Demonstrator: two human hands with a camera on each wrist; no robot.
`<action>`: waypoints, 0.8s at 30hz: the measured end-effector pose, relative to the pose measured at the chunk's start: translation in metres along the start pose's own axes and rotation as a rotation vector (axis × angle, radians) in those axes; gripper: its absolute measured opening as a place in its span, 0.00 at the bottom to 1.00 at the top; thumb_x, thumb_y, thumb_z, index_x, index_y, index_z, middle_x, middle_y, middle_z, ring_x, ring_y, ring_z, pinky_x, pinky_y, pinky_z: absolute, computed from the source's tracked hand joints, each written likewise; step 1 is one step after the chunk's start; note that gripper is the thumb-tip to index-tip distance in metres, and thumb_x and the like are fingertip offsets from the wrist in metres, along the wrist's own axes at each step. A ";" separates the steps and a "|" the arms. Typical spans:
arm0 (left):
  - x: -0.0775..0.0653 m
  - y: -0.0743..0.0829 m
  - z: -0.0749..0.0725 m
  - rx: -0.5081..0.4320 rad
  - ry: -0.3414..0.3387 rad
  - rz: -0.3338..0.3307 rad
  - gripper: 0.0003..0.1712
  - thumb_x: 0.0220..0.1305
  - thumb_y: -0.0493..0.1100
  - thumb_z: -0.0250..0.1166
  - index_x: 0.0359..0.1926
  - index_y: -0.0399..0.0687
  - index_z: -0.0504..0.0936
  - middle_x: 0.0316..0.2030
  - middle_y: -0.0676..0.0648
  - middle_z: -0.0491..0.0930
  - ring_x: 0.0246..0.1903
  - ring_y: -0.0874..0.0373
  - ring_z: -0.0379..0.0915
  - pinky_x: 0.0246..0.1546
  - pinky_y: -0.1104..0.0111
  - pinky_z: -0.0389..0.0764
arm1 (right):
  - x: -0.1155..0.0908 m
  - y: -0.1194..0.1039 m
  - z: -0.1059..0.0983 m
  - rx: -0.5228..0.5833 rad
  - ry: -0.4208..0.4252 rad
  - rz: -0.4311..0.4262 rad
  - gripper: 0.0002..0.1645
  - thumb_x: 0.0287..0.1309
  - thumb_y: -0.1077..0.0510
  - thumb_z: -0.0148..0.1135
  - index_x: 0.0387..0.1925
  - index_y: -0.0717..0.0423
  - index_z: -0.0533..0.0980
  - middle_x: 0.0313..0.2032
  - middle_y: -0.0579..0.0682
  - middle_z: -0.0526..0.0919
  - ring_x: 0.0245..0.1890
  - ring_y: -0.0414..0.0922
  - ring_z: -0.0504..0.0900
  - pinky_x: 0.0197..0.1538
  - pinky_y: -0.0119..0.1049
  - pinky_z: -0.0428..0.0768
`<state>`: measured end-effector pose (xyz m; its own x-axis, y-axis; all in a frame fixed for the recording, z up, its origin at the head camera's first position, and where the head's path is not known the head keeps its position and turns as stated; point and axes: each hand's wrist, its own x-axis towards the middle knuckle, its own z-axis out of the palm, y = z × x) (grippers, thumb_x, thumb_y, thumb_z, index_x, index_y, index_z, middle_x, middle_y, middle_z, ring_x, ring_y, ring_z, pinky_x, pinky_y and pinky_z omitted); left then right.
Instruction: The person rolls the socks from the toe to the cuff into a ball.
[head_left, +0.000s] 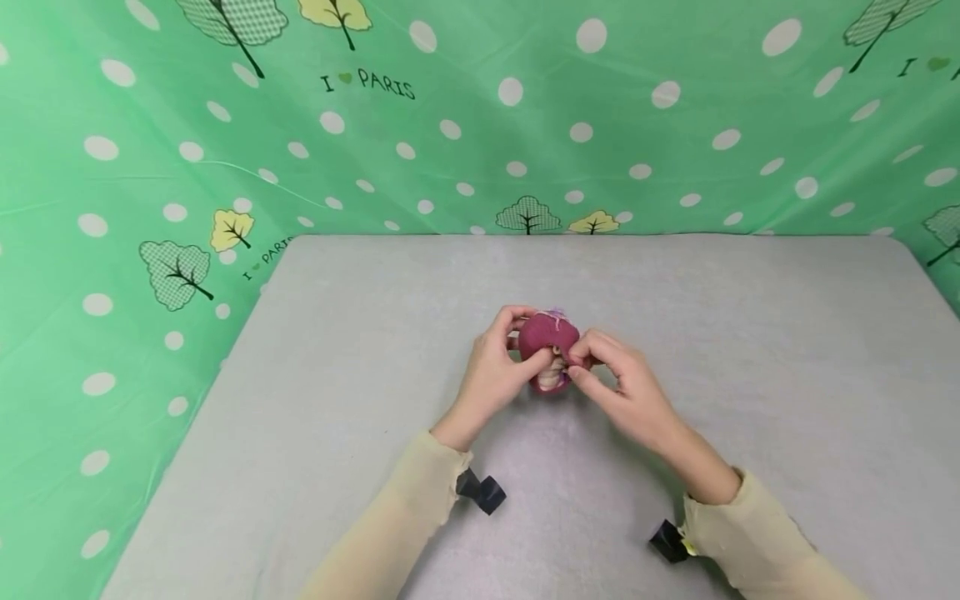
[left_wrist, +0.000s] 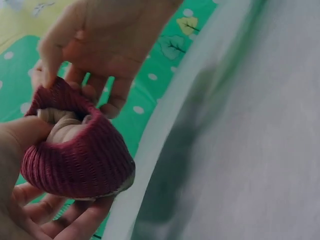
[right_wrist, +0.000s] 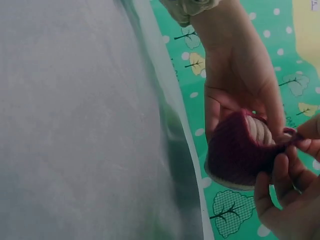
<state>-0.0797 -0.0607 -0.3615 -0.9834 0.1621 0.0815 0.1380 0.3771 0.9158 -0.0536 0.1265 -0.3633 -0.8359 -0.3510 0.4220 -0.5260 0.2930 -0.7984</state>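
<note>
A small maroon ribbed-knit baby shoe [head_left: 547,332] with a pale sole edge is held up between both hands. My left hand [head_left: 497,365] grips it from the left, thumb in at the opening and fingers under the sole side, as the left wrist view shows. Across from it, my right hand [head_left: 628,392] pinches the knit rim between thumb and forefinger. Beige folded, ridged material [left_wrist: 67,131] fills the opening of the shoe. In the head view, pinkish and purple threads or trim [head_left: 557,315] show at its far end.
The grey tabletop [head_left: 360,350] spreads beneath the hands. A green dotted cloth with trees [head_left: 465,108] hangs behind it and along the left side. Black wrist-worn pieces [head_left: 491,495] stick out below the cream sleeves [head_left: 405,492].
</note>
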 end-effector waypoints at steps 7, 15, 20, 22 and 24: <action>-0.001 0.003 0.003 0.120 0.020 0.050 0.26 0.59 0.39 0.68 0.59 0.45 0.73 0.51 0.43 0.83 0.45 0.50 0.82 0.44 0.61 0.84 | -0.002 -0.008 0.002 0.114 -0.052 0.006 0.06 0.63 0.72 0.57 0.34 0.59 0.74 0.34 0.45 0.75 0.37 0.38 0.73 0.42 0.30 0.74; 0.000 0.005 -0.007 -0.298 -0.252 -0.111 0.31 0.67 0.42 0.57 0.69 0.39 0.64 0.61 0.34 0.75 0.55 0.50 0.74 0.51 0.68 0.79 | 0.001 -0.002 -0.005 0.286 0.151 0.120 0.03 0.68 0.72 0.50 0.37 0.70 0.71 0.35 0.45 0.76 0.36 0.37 0.74 0.40 0.25 0.76; 0.002 0.006 -0.009 -0.366 -0.252 -0.174 0.33 0.66 0.38 0.59 0.70 0.36 0.63 0.63 0.33 0.73 0.59 0.48 0.73 0.58 0.66 0.77 | 0.002 0.001 -0.008 0.319 0.182 0.193 0.03 0.69 0.69 0.51 0.37 0.64 0.72 0.36 0.45 0.75 0.38 0.36 0.75 0.42 0.24 0.77; 0.002 0.007 -0.008 -0.344 -0.204 -0.204 0.33 0.65 0.39 0.63 0.69 0.37 0.66 0.62 0.35 0.75 0.59 0.48 0.73 0.60 0.64 0.76 | 0.003 0.001 -0.006 0.300 0.180 0.231 0.02 0.68 0.69 0.54 0.39 0.61 0.72 0.38 0.46 0.75 0.40 0.35 0.75 0.44 0.22 0.78; 0.002 0.008 -0.007 -0.326 -0.156 -0.231 0.33 0.63 0.42 0.66 0.66 0.39 0.68 0.60 0.38 0.77 0.57 0.49 0.74 0.59 0.62 0.77 | 0.003 -0.001 -0.004 0.276 0.185 0.256 0.06 0.66 0.70 0.57 0.42 0.62 0.70 0.40 0.47 0.74 0.41 0.34 0.76 0.44 0.22 0.79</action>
<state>-0.0818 -0.0636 -0.3517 -0.9513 0.2523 -0.1774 -0.1524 0.1159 0.9815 -0.0563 0.1293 -0.3598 -0.9615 -0.1247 0.2448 -0.2569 0.0923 -0.9620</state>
